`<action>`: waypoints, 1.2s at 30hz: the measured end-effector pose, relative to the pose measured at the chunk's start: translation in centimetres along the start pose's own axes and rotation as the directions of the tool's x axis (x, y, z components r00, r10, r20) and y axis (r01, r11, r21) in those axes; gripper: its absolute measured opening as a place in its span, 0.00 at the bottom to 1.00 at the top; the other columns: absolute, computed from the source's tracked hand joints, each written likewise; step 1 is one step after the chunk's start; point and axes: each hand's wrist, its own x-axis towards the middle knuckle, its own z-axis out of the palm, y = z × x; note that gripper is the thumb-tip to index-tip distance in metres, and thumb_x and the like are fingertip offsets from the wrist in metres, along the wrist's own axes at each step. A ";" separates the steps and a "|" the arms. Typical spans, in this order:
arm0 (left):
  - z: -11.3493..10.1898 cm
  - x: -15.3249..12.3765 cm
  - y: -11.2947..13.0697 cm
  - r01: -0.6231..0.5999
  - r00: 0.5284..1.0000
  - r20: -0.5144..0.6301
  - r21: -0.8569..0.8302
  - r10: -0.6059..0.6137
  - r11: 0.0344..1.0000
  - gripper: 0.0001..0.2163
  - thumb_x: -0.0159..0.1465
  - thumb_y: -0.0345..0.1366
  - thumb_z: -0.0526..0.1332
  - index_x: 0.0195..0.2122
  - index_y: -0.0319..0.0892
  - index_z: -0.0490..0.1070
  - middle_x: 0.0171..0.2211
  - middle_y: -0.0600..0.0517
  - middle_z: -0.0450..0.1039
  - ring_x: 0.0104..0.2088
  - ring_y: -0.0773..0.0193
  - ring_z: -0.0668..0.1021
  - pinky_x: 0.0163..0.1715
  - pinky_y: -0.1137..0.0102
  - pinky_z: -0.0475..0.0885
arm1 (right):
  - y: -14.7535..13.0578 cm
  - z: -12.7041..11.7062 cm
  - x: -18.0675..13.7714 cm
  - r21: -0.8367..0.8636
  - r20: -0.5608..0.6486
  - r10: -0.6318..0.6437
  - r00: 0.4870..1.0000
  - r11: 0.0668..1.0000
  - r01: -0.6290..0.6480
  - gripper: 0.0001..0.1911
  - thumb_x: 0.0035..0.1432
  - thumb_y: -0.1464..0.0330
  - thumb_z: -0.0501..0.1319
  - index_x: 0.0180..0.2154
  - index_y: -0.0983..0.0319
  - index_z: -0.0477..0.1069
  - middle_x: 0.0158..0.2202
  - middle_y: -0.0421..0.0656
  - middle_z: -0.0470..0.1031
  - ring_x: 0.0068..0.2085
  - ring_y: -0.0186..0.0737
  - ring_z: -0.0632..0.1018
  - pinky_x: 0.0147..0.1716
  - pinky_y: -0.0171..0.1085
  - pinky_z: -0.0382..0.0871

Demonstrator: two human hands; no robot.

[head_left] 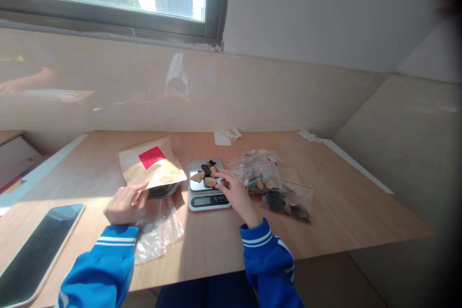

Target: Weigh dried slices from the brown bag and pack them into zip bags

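Note:
A small kitchen scale (210, 202) with a silver plate and dark display stands in front of me. Several dried slices (210, 182), brown, tan and black, lie on its plate. Over the plate's right side, my right hand (236, 194) has its fingers closed around a brown slice. My left hand (126, 203) grips the lower edge of a kraft paper bag (132, 163) that carries a red label (152, 157). Something dark and flat shows beneath this bag. Clear zip bags (153, 236) lie just below my left wrist.
Right of the scale lie several zip bags (292, 199) of dried slices. A phone (41, 250) rests at the table's left. Crumpled tissue (232, 134) and a white paper piece (222, 138) are at the back; more tissue (309, 136) lies further right. A tiled wall (274, 96) borders the table (342, 202).

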 end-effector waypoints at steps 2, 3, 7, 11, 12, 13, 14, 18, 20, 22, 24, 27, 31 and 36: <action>0.0 0.0 0.0 0.004 1.000 -0.002 -0.010 -0.004 1.000 0.08 0.59 0.33 0.64 0.39 0.44 0.78 0.26 0.52 0.79 0.23 0.67 0.74 0.23 0.74 0.66 | 0.5 -0.1 0.1 0.075 -0.125 0.054 0.991 0.996 -0.045 0.14 0.54 0.70 0.62 0.44 0.60 0.75 0.52 0.50 0.72 0.51 0.45 0.75 0.49 0.44 0.71; 0.0 0.0 0.0 0.007 1.000 0.004 -0.011 -0.007 1.000 0.08 0.59 0.33 0.64 0.39 0.45 0.77 0.26 0.53 0.79 0.23 0.67 0.74 0.23 0.74 0.66 | 0.8 0.0 0.2 0.111 -0.184 0.091 0.979 0.991 -0.072 0.14 0.54 0.67 0.62 0.44 0.61 0.74 0.51 0.50 0.73 0.49 0.45 0.76 0.46 0.43 0.73; 0.0 -0.1 0.1 0.015 1.000 -0.004 -0.009 -0.015 1.000 0.08 0.58 0.33 0.64 0.39 0.46 0.77 0.25 0.54 0.78 0.23 0.68 0.74 0.23 0.74 0.65 | 1.6 1.1 0.8 0.204 -0.256 0.222 0.941 0.964 -0.171 0.17 0.52 0.62 0.64 0.42 0.63 0.73 0.42 0.50 0.77 0.38 0.42 0.78 0.39 0.41 0.75; 0.1 -0.1 0.1 0.017 1.000 -0.016 -0.009 -0.017 1.000 0.07 0.58 0.33 0.64 0.38 0.45 0.77 0.24 0.54 0.78 0.23 0.67 0.74 0.23 0.74 0.64 | 2.0 2.4 0.9 0.159 -0.247 0.174 0.953 0.978 -0.137 0.14 0.57 0.60 0.60 0.40 0.64 0.73 0.44 0.51 0.76 0.44 0.45 0.77 0.44 0.43 0.73; 0.1 -0.1 0.1 0.018 1.000 -0.016 -0.011 -0.018 1.000 0.07 0.58 0.33 0.64 0.38 0.45 0.77 0.24 0.54 0.77 0.22 0.67 0.73 0.23 0.74 0.64 | 2.0 2.7 0.9 0.126 -0.247 0.146 0.958 0.985 -0.117 0.14 0.58 0.60 0.59 0.39 0.63 0.73 0.46 0.52 0.75 0.48 0.46 0.76 0.47 0.44 0.71; 0.2 -0.2 0.0 0.019 1.000 -0.014 -0.014 -0.019 1.000 0.07 0.58 0.33 0.64 0.38 0.45 0.77 0.24 0.54 0.77 0.22 0.67 0.73 0.23 0.74 0.64 | 2.0 2.8 0.8 0.095 -0.244 0.122 0.962 0.990 -0.102 0.13 0.59 0.61 0.58 0.39 0.63 0.74 0.49 0.53 0.74 0.51 0.47 0.74 0.50 0.45 0.69; 0.2 -0.2 0.0 0.022 1.000 -0.009 -0.018 -0.022 1.000 0.07 0.58 0.33 0.64 0.39 0.45 0.77 0.24 0.53 0.77 0.22 0.67 0.73 0.23 0.74 0.64 | 2.0 2.9 0.8 0.069 -0.242 0.106 0.964 0.993 -0.092 0.13 0.60 0.61 0.56 0.39 0.63 0.74 0.50 0.53 0.73 0.53 0.47 0.73 0.53 0.46 0.67; 0.2 -0.2 0.0 0.038 0.999 0.008 -0.014 -0.038 0.999 0.07 0.59 0.34 0.63 0.38 0.45 0.78 0.24 0.53 0.78 0.22 0.67 0.74 0.23 0.74 0.65 | 1.8 2.9 0.6 0.001 -0.261 0.078 0.962 0.997 -0.080 0.16 0.64 0.65 0.50 0.43 0.63 0.73 0.51 0.52 0.73 0.56 0.46 0.71 0.55 0.49 0.64; 0.2 -0.2 0.0 0.044 0.999 0.004 -0.013 -0.043 0.999 0.07 0.59 0.34 0.63 0.37 0.45 0.78 0.24 0.53 0.78 0.22 0.66 0.74 0.22 0.73 0.65 | 1.2 2.7 0.5 -0.042 -0.292 0.056 0.955 0.997 -0.071 0.17 0.65 0.67 0.47 0.46 0.63 0.72 0.53 0.52 0.72 0.57 0.45 0.70 0.56 0.49 0.64; 0.1 -0.2 0.0 0.043 0.999 0.007 -0.020 -0.043 0.999 0.07 0.59 0.34 0.63 0.37 0.44 0.78 0.24 0.53 0.78 0.22 0.66 0.74 0.22 0.73 0.65 | 0.1 2.5 0.2 -0.086 -0.333 0.014 0.943 0.995 -0.045 0.17 0.65 0.69 0.46 0.48 0.62 0.70 0.54 0.52 0.70 0.58 0.44 0.68 0.56 0.48 0.63; 0.1 -0.2 0.0 0.041 0.999 0.017 -0.030 -0.041 0.999 0.07 0.59 0.34 0.63 0.38 0.44 0.78 0.25 0.53 0.78 0.23 0.66 0.75 0.23 0.73 0.66 | -1.5 2.9 -0.4 -0.114 -0.333 -0.066 0.941 0.993 0.029 0.17 0.65 0.71 0.46 0.48 0.61 0.70 0.53 0.51 0.69 0.57 0.43 0.68 0.56 0.47 0.64; 0.3 -0.4 -0.1 0.045 0.999 0.023 -0.024 -0.044 0.999 0.07 0.59 0.35 0.63 0.38 0.44 0.77 0.26 0.53 0.78 0.23 0.67 0.75 0.23 0.73 0.66 | -4.1 4.9 -1.3 -0.085 -0.103 -0.281 0.954 0.958 0.273 0.19 0.63 0.76 0.46 0.48 0.60 0.70 0.48 0.47 0.73 0.54 0.40 0.71 0.55 0.42 0.66; 0.4 -0.6 -0.3 0.039 0.999 0.020 -0.016 -0.039 0.999 0.06 0.59 0.35 0.63 0.37 0.44 0.77 0.25 0.53 0.78 0.22 0.67 0.74 0.23 0.73 0.65 | -7.0 9.4 -1.8 -0.131 0.212 -0.441 0.872 0.871 0.473 0.19 0.62 0.77 0.48 0.52 0.64 0.68 0.51 0.48 0.73 0.53 0.39 0.72 0.52 0.38 0.69; -0.1 -0.4 -0.1 0.004 1.000 0.023 -0.095 -0.002 0.995 0.07 0.60 0.32 0.62 0.39 0.45 0.76 0.28 0.53 0.78 0.23 0.66 0.74 0.25 0.73 0.66 | -9.7 12.4 -0.2 -0.374 0.352 -0.262 0.899 0.841 0.392 0.18 0.58 0.78 0.54 0.50 0.69 0.69 0.45 0.52 0.77 0.45 0.46 0.77 0.44 0.41 0.73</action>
